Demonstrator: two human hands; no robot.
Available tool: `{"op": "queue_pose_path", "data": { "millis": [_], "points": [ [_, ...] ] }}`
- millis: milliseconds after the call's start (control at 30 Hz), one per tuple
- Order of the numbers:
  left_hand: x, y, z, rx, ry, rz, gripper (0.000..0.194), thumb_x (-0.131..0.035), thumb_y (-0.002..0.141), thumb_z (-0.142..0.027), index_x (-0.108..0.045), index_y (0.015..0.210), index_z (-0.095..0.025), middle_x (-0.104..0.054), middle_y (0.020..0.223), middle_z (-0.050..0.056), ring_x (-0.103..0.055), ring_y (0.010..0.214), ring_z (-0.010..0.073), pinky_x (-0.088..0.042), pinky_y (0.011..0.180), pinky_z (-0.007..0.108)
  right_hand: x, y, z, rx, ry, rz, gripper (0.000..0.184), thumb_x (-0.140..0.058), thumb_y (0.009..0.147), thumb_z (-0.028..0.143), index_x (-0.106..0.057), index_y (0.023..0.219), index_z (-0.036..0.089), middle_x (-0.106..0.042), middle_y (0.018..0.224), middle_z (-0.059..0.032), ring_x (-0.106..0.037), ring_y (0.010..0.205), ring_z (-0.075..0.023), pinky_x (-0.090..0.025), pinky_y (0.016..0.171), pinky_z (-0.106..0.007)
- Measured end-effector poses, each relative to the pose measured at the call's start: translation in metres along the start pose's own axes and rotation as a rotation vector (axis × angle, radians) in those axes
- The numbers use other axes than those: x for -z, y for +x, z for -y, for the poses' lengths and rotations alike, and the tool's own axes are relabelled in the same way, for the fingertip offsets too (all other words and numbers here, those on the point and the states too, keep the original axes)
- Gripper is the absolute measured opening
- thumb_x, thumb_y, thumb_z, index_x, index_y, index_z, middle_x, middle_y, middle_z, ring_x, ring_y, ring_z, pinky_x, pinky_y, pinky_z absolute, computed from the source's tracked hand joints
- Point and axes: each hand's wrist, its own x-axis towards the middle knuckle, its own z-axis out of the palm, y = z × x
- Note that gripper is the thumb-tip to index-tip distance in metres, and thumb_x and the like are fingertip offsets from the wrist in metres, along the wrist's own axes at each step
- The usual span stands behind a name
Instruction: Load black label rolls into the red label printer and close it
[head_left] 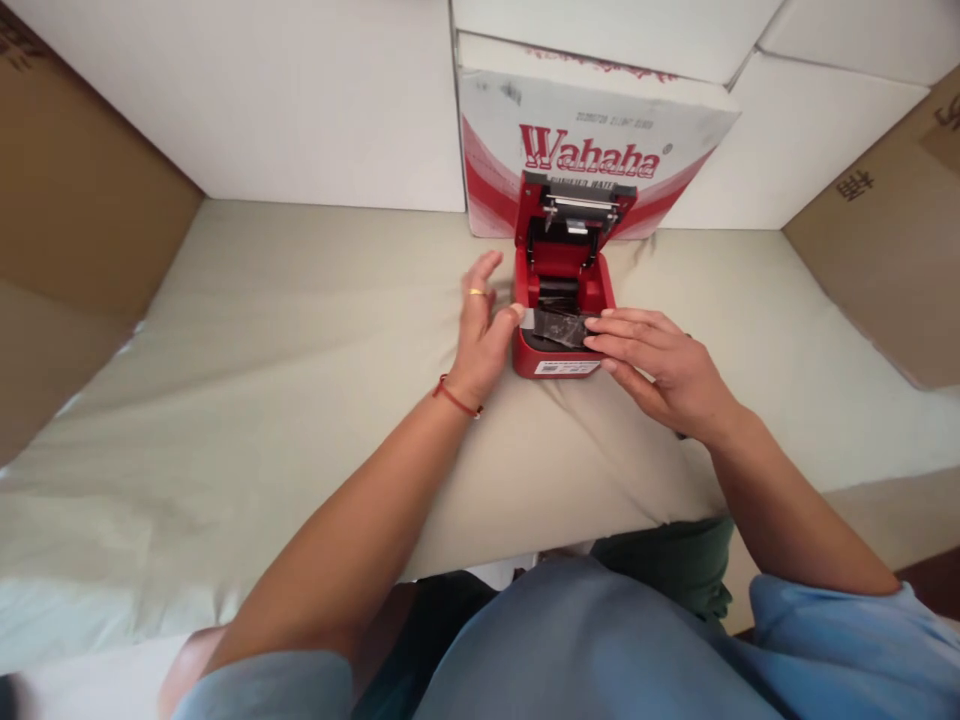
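Note:
A red label printer stands on the cloth-covered surface with its lid raised and leaning back. Across its front lies a strip of shiny, wrinkled black ribbon film with a pale tab at the left end. At the printer's left side is my left hand, its thumb tip touching the pale tab and its other fingers stretched apart. My right hand has the film's right end between fingers and thumb, at the printer's front right corner. Inside the printer, a dark roll is partly visible.
Behind the printer leans a white and red Wahaha carton. White boxes line the back. Brown cardboard boxes stand at both sides. A pale, creased cloth covers the surface, whose front edge is near my body.

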Motion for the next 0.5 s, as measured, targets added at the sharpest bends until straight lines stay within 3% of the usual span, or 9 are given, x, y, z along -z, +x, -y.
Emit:
{"op": "queue_pose_path", "data": {
  "millis": [100,167,333,433,500],
  "points": [
    [0.010,-0.009,-0.030,-0.284,0.239,-0.130,0.055,-0.055,0.110,-0.058,-0.056,0.157,-0.029,-0.056,0.164,0.015,-0.052,0.160,0.0364,-0.040,0.135,0.060,0.002,-0.001,-0.009,0.020,0.040,-0.004,0.029,-0.067,0.111,0.021,-0.081,0.136,0.028,-0.084,0.143,-0.0106,-0.077,0.139,-0.0289,-0.061,0.122,-0.054],
    [0.012,-0.015,-0.049,-0.433,0.337,-0.104,0.049,-0.057,0.109,-0.053,-0.064,0.151,-0.029,-0.063,0.152,0.014,-0.055,0.155,0.0379,-0.040,0.134,0.064,0.003,0.001,-0.014,0.021,0.053,-0.003,0.026,-0.067,0.112,0.023,-0.081,0.132,0.028,-0.086,0.140,-0.0100,-0.079,0.137,-0.0277,-0.061,0.123,-0.054],
    [0.003,-0.026,-0.072,-0.569,0.584,0.054,0.030,-0.063,0.101,-0.031,-0.080,0.126,-0.028,-0.078,0.115,0.009,-0.070,0.124,0.0321,-0.055,0.113,0.058,0.003,0.003,-0.020,0.039,0.106,0.001,0.023,-0.067,0.112,0.024,-0.081,0.130,0.029,-0.086,0.138,-0.0082,-0.080,0.134,-0.0264,-0.061,0.122,-0.051],
    [-0.001,-0.027,-0.074,-0.650,0.554,0.042,0.036,-0.068,0.094,-0.022,-0.080,0.127,-0.029,-0.081,0.112,0.008,-0.071,0.121,0.0312,-0.057,0.108,0.055,0.007,0.002,-0.020,0.023,0.133,-0.055,0.022,-0.067,0.112,0.026,-0.082,0.127,0.030,-0.088,0.133,-0.0067,-0.082,0.130,-0.0272,-0.063,0.118,-0.050],
    [-0.001,-0.028,-0.075,-0.674,0.559,0.047,0.037,-0.069,0.091,-0.019,-0.080,0.125,-0.030,-0.082,0.111,0.007,-0.072,0.121,0.0315,-0.058,0.106,0.055,0.012,0.003,-0.023,-0.076,0.126,-0.143,0.022,-0.065,0.113,0.032,-0.084,0.125,0.031,-0.089,0.127,-0.0054,-0.083,0.123,-0.0276,-0.064,0.114,-0.050]
  ]
}}
